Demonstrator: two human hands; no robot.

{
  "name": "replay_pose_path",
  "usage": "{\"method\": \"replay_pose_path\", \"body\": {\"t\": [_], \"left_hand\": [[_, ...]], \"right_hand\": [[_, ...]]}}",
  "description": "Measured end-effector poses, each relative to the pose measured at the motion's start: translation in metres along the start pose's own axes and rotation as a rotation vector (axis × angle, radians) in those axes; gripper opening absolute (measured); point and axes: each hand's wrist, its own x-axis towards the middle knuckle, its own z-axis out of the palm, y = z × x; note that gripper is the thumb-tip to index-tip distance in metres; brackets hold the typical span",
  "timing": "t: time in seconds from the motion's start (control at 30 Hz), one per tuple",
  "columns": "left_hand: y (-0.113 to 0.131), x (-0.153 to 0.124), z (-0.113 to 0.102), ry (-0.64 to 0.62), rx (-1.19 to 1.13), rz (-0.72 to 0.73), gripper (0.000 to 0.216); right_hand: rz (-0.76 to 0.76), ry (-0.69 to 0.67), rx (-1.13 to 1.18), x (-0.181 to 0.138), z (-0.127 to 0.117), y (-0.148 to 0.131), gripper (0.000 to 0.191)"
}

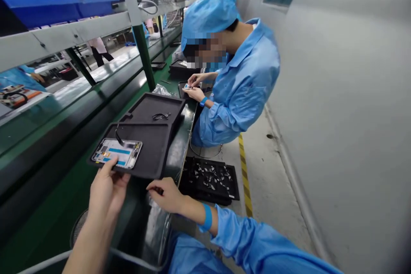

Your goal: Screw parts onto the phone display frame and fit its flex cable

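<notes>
My left hand [109,188] is closed on the near edge of a phone frame [118,153], thumb on top and fingers below. The frame has a silvery inner face with blue strips. It is over a black tray [154,150], but I cannot tell whether it touches the tray. A thin dark curved piece [118,136] stands at the frame's far edge. My right hand [167,195] is by the bench edge, just off the tray's near right corner. Its fingers are curled together, and whatever they may hold is hidden.
Behind is another black tray [144,107] with a dark cable [161,116]. A co-worker in blue [237,81] handles a small device farther along the bench. Low on the right, a black tray [208,177] holds several small parts. Blue bins [41,2] sit on a shelf, upper left.
</notes>
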Motion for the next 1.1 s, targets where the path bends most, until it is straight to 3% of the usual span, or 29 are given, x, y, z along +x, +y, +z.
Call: {"method": "replay_pose_path", "body": {"t": [0.1, 0.27, 0.4, 0.47, 0.6, 0.67, 0.77, 0.9, 0.93, 1.0, 1.1], "left_hand": [[-0.003, 0.02, 0.017, -0.001, 0.045, 0.045, 0.021], [-0.008, 0.035, 0.04, -0.048, 0.102, 0.163, 0.023], [-0.013, 0.041, 0.057, -0.098, 0.096, 0.229, 0.03], [-0.016, 0.043, 0.065, -0.13, 0.088, 0.236, 0.032], [-0.02, 0.047, 0.076, -0.192, 0.103, 0.234, 0.032], [-0.016, 0.055, 0.075, -0.215, 0.15, 0.243, 0.032], [0.003, 0.075, 0.065, -0.144, 0.349, 0.406, 0.034], [0.051, 0.095, 0.053, 0.151, 0.696, 0.931, 0.08], [0.063, 0.098, 0.053, 0.156, 0.796, 1.033, 0.079], [0.085, 0.102, 0.061, 0.08, 1.027, 1.148, 0.057], [0.107, 0.112, 0.085, -0.054, 1.259, 1.123, 0.036]], "right_hand": [[0.027, 0.133, 0.16, 0.011, -0.021, -0.007, 0.025], [0.011, 0.487, 0.252, 0.049, -0.099, -0.031, 0.024], [-0.039, 0.6, 0.259, 0.09, -0.138, -0.054, 0.036], [0.002, 0.559, 0.34, 0.108, -0.14, -0.063, 0.06], [0.229, 0.316, 0.79, 0.134, -0.124, -0.075, 0.114], [0.226, 0.321, 0.932, 0.147, -0.115, -0.076, 0.13], [0.202, 0.421, 0.98, 0.175, -0.105, -0.074, 0.121], [0.218, 0.465, 0.984, 0.223, -0.103, -0.076, 0.092], [0.211, 0.471, 0.989, 0.236, -0.104, -0.078, 0.087], [0.204, 0.48, 0.994, 0.259, -0.106, -0.083, 0.081], [0.209, 0.473, 0.993, 0.288, -0.11, -0.09, 0.078]]}}
